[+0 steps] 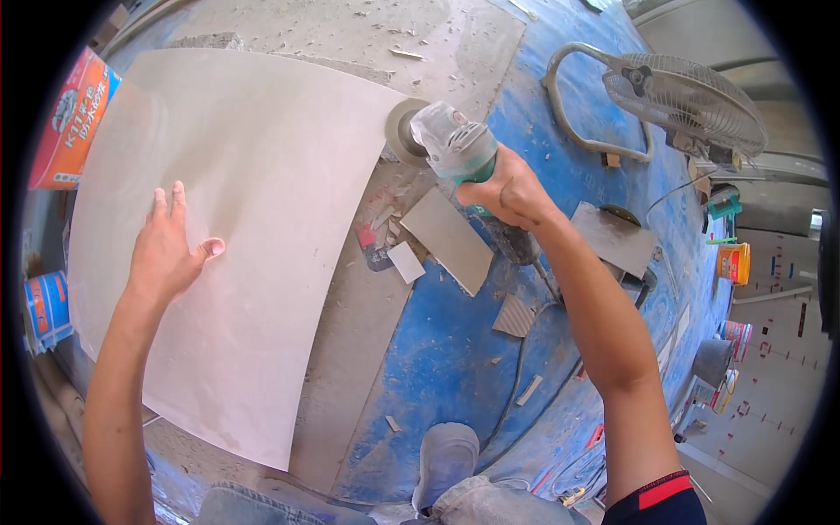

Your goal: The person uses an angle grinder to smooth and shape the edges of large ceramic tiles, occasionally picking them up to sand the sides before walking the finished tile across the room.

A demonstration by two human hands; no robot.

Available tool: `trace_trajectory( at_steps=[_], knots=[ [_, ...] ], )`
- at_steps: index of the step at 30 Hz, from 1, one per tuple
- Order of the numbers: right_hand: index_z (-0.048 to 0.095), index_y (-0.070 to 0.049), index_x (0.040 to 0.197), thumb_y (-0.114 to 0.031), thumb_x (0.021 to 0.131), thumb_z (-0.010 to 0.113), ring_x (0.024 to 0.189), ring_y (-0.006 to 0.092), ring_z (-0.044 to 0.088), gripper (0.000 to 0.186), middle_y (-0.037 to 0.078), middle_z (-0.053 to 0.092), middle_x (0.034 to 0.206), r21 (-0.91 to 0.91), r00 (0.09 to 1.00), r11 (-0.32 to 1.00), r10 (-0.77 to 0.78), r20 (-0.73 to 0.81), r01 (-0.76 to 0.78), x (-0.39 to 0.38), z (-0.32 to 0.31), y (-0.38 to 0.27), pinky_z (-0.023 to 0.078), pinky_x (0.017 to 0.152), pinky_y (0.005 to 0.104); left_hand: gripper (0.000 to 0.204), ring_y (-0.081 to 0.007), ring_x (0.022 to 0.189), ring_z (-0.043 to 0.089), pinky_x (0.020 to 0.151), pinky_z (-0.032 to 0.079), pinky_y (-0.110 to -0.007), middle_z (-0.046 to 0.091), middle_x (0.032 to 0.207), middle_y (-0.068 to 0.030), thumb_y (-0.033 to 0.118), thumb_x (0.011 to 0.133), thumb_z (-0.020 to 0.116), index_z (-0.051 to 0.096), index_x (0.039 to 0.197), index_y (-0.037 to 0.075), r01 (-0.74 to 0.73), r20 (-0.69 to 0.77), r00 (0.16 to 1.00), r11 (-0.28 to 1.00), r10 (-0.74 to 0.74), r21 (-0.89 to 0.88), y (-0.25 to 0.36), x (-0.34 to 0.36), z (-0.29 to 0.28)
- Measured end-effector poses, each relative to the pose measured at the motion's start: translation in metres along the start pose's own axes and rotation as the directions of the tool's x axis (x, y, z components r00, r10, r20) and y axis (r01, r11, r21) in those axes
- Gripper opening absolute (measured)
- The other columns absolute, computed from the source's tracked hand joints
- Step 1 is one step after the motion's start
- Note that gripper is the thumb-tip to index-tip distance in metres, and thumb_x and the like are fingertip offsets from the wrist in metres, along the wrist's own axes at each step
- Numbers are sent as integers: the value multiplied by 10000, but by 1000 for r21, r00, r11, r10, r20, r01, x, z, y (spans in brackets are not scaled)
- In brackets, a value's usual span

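A fan (687, 103) stands on dusty blue flooring (433, 350); left hand (168, 251) lies spread over slab (271, 192), right hand (512, 192) clasps grinder (451, 136).

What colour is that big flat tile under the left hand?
The tile is a pale beige. It shows best in the head view.

Bright, diffuse light paled the tile (262, 306), though a soft shadow dimmed its upper middle; fisheye distortion bowed its edges, and the corners were black.
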State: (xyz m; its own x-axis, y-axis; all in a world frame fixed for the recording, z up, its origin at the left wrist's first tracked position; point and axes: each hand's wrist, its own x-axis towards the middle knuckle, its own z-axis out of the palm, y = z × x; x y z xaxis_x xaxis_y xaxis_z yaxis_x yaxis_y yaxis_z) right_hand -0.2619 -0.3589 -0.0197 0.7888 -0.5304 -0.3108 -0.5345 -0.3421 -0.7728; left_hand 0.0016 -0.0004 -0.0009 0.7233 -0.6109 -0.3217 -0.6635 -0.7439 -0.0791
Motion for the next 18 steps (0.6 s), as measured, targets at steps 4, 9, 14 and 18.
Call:
trace_trajectory(
  at_steps=[4, 9, 14, 18],
  knots=[
    [588, -34, 1287, -231, 630, 776, 998, 275, 638, 711, 153, 692, 1106, -39, 1000, 999, -4, 2, 4, -2, 1, 3, 487, 916, 336, 1055, -481, 1348, 431, 1088, 409, -459, 297, 1511, -381, 454, 794, 785, 219, 1546, -23, 1, -2, 1000, 1000, -1, 11, -1, 1, 3],
    [584, -38, 1287, -227, 637, 765, 1000, 291, 649, 701, 162, 697, 1100, -36, 999, 998, -46, -3, 46, -4, 4, 7, 491, 914, 338, 1052, -482, 1340, 441, 1084, 413, -460, 296, 1513, -380, 450, 797, 785, 217, 1548, -20, 17, 9, 1000, 1000, -17, 15, 2, 0, -1],
    [575, -37, 1291, -218, 639, 757, 983, 300, 657, 701, 167, 699, 1076, -53, 999, 998, -30, 15, 30, -8, 7, -1, 496, 905, 344, 1044, -483, 1341, 440, 1082, 416, -460, 295, 1514, -378, 439, 800, 789, 222, 1547, -20, 13, -6, 1000, 1000, -13, 22, -2, 0, 0],
    [576, -30, 1275, -209, 643, 757, 970, 302, 659, 681, 172, 698, 1065, -28, 999, 999, -44, 5, 44, -11, 9, 4, 500, 895, 347, 1040, -481, 1343, 439, 1083, 416, -457, 296, 1516, -375, 433, 800, 790, 224, 1546, -20, 11, -1, 1000, 1000, -11, 18, 2, 1, 0]
  ],
)
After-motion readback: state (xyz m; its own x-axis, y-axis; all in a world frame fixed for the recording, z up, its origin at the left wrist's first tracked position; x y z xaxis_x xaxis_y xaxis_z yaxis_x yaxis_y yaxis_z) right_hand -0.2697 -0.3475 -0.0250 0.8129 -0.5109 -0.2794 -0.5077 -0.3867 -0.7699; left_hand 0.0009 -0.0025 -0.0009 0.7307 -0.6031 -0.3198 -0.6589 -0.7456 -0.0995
